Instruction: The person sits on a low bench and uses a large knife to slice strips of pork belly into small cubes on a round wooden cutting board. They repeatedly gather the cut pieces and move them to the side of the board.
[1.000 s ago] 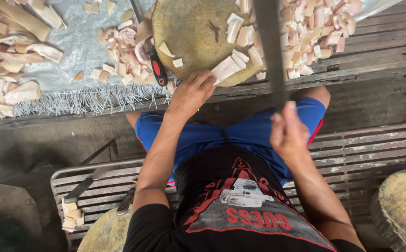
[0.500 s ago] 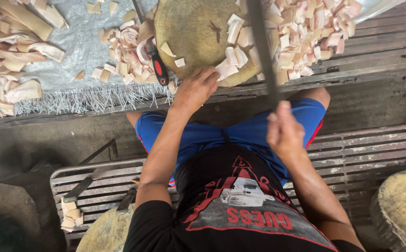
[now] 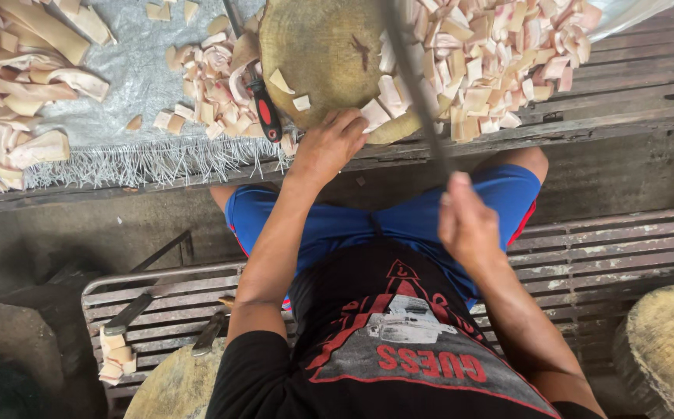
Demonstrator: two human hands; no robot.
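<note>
My left hand point(image 3: 335, 142) rests on the near edge of a round wooden chopping block point(image 3: 317, 54) and holds pale cut strips point(image 3: 376, 115) against it. My right hand point(image 3: 467, 225) is raised above my lap and grips the handle of a long dark blade point(image 3: 413, 81), which rises blurred over the block's right side. A heap of pale pink-white cut pieces point(image 3: 500, 58) lies right of the block. A few loose chips sit on the block's top.
A red-and-black handled knife point(image 3: 263, 109) lies left of the block among more cut pieces. Large uncut pale slabs point(image 3: 19, 93) are piled at far left on a grey woven sheet. Wooden slats, another knife point(image 3: 139, 306) and two more round blocks lie near me.
The blade has swung left and lifted with my right hand. My left hand has stayed on the strips at the block's edge.
</note>
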